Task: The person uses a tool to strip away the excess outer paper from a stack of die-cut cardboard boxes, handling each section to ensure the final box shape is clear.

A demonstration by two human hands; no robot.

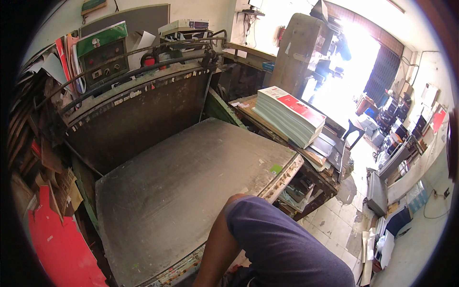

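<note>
Neither of my hands shows. A bent bare limb [220,246] with a dark blue cloth covering [282,244] comes up from the lower edge; whether it is a knee or an elbow I cannot tell. It overlaps the near edge of a large flat metal bed [191,167], part of a heavy press standing open. Behind the bed, the dark upright platen [138,119] leans back. A small green patch [276,169] marks the bed's right corner.
Right of the press, a thick stack of printed sheets [291,115] sits on a cluttered table [330,184]. A red sheet [62,244] lies at lower left. Behind the platen stands a control box [103,62]. Tiled floor [330,220] runs toward a bright doorway, with clutter along the right wall.
</note>
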